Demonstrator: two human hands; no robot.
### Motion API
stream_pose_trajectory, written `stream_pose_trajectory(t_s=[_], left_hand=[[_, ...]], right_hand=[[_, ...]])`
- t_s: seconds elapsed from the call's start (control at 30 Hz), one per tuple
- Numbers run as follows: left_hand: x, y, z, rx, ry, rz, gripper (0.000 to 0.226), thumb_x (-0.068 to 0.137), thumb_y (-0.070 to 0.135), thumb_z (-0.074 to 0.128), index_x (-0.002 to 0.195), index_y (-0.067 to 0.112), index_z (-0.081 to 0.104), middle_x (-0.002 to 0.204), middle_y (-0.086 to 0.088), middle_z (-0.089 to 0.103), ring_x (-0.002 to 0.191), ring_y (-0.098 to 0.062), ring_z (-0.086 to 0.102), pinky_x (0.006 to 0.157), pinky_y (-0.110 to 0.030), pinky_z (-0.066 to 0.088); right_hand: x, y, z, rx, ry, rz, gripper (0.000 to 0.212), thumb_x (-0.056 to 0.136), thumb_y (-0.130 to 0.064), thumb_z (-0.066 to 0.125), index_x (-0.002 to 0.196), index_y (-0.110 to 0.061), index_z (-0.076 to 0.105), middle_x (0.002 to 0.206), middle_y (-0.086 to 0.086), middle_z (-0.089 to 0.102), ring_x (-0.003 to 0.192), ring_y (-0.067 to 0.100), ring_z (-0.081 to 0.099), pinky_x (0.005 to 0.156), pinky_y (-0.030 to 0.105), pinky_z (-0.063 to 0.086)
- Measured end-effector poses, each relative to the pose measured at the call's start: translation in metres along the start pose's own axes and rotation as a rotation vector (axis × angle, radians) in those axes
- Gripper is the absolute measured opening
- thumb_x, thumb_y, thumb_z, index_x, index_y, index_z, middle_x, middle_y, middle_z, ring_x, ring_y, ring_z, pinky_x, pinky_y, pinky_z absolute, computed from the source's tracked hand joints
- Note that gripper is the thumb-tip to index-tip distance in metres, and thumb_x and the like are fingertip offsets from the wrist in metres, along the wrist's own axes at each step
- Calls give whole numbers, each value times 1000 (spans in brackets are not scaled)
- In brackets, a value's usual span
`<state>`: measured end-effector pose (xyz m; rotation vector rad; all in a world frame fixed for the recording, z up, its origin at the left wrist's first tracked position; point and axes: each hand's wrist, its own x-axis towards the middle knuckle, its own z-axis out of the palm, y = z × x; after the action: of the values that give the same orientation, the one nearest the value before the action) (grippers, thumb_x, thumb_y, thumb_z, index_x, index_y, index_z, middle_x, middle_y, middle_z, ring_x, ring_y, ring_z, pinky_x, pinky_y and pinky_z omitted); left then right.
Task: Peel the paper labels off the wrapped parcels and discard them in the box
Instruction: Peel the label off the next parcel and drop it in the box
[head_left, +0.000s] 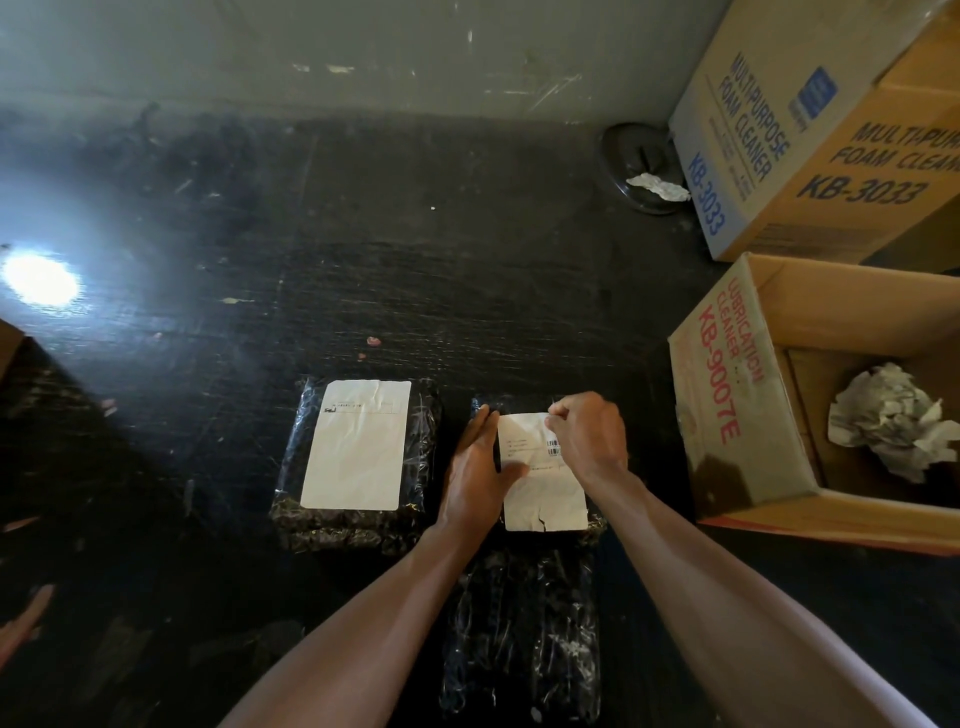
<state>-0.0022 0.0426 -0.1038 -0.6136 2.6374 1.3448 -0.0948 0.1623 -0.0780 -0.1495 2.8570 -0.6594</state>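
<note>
Three black plastic-wrapped parcels lie on the dark table. The left parcel carries a full white label. On the middle parcel, my left hand lies flat along the left edge, with the thumb pressing its white label. Fingers of my right hand pinch that label's top right corner. A third parcel without a label sits nearest me, between my forearms. The open cardboard box at the right holds crumpled white paper.
A closed foam cleaner carton stands at the back right. Beside it sits a dark round lid with a crumpled scrap of paper. A wall runs along the table's far edge. Bright glare lies at the left.
</note>
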Motion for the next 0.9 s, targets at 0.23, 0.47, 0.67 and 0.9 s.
stream_pose_trajectory(t_s=[0.23, 0.47, 0.67, 0.9], left_hand=[[0, 0, 0, -33, -6, -18, 82, 89, 21, 72, 156, 14, 26, 164, 3, 17, 150, -10, 14, 116, -21, 14], [0, 0, 1, -17, -2, -12, 83, 89, 20, 73, 156, 13, 26, 164, 3, 18, 150, -10, 13, 116, -20, 13], [-1, 1, 0, 3, 5, 3, 83, 87, 21, 75, 155, 13, 28, 164, 2, 20, 150, -10, 15, 117, -22, 15], [-2, 2, -1, 29, 21, 18, 83, 87, 22, 75, 155, 12, 29, 163, 1, 23, 150, -10, 17, 114, -18, 13]], right_hand=[[6, -1, 2, 25, -31, 26, 8, 93, -14, 70, 97, -14, 76, 94, 0, 76, 80, 7, 70, 60, 11, 45], [4, 4, 3, 64, -46, -32, 11, 94, -11, 66, 89, -15, 75, 87, -2, 74, 68, 2, 63, 56, 8, 42], [2, 11, 2, 126, -57, -66, 8, 93, -11, 68, 91, -16, 75, 90, -4, 73, 70, -2, 61, 58, 8, 40], [-4, 17, 5, 164, 5, -77, 24, 92, -13, 70, 116, -13, 72, 110, 1, 73, 94, 5, 67, 77, 12, 48]])
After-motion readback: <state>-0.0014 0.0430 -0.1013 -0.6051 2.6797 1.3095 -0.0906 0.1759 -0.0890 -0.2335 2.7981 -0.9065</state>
